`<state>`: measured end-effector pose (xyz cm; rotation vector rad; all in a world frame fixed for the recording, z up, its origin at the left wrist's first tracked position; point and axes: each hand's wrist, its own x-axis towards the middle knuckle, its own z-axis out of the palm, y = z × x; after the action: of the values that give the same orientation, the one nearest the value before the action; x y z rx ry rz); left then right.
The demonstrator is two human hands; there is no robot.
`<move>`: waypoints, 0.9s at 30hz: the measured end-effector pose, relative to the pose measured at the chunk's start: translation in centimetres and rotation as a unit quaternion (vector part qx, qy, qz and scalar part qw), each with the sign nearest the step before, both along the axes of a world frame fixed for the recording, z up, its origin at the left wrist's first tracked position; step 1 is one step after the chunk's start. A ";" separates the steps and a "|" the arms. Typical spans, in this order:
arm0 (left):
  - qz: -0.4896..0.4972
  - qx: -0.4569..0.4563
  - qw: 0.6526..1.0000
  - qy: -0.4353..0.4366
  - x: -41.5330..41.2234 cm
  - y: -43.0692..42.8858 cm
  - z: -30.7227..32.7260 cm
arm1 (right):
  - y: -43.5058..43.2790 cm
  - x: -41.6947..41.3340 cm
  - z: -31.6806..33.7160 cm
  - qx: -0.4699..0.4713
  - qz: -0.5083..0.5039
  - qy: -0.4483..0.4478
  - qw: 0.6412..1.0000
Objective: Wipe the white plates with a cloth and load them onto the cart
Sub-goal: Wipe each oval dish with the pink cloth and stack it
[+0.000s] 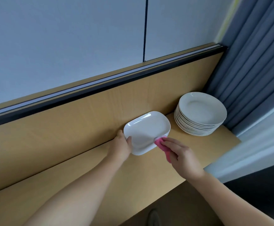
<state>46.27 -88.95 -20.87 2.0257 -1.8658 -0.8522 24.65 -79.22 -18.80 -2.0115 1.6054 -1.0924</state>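
Head view: left hand [121,145] fingers [129,139] grip rectangular plate [146,130], tilted, near bench [84,175] back edge. Right hand [182,154] fingers [171,141] pinch pink cloth [160,144] on plate rim, cloth half hidden. Round plate stack [200,113] at far-right corner, beside curtain [247,66].

Soft, cool daylight is spread evenly; the brightest area is found at 3 to 4 o'clock, on the sheer curtain [255,144]. Only faint, diffuse shadows are cast beneath the plate [146,129] and the stack [200,111], and small glare streaks are seen on their rims. The cloth [162,146] is slightly smeared. Straight lines, such as the rail [100,86], are tilted and bowed by the wide lens. The arms [77,193] at 6 o'clock are softened; the picture's corner at 5 o'clock is left dark.
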 end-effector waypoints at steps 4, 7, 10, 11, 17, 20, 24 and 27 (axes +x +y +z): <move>0.076 0.021 0.997 0.005 -1.9 -1.9 -1.1 | -1.4 -3.2 -0.6 0.009 0.009 -0.002 1.000; 0.103 0.010 0.994 0.024 -1.9 -2.4 -1.7 | -2.4 -4.0 -0.7 -0.008 0.020 0.002 1.000; 0.116 -0.002 0.993 0.032 -2.0 -2.6 -1.8 | -3.5 -4.5 -1.1 -0.002 0.030 -0.004 1.000; 0.117 -0.003 0.993 0.032 -2.0 -2.6 -1.9 | -3.8 -4.6 -1.2 -0.001 0.032 -0.006 0.999; 0.150 0.011 0.986 0.069 -1.8 -2.9 -0.9 | -5.5 -5.3 -0.6 -0.008 0.063 -0.003 0.998; 0.150 0.010 0.984 0.099 -1.3 -2.8 0.3 | -6.2 -5.0 0.8 -0.007 0.067 -0.011 0.998; 0.158 -0.005 0.976 0.152 1.1 -1.2 1.5 | -7.2 -4.2 2.8 -0.044 0.062 -0.022 0.997; 0.182 -0.016 0.971 0.154 5.3 1.1 1.6 | -7.8 -3.4 4.0 -0.061 0.050 -0.031 0.996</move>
<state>51.56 -87.90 -19.30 1.9918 -1.2845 -0.9555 21.28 -87.03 -14.80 -2.0876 1.4234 -1.2288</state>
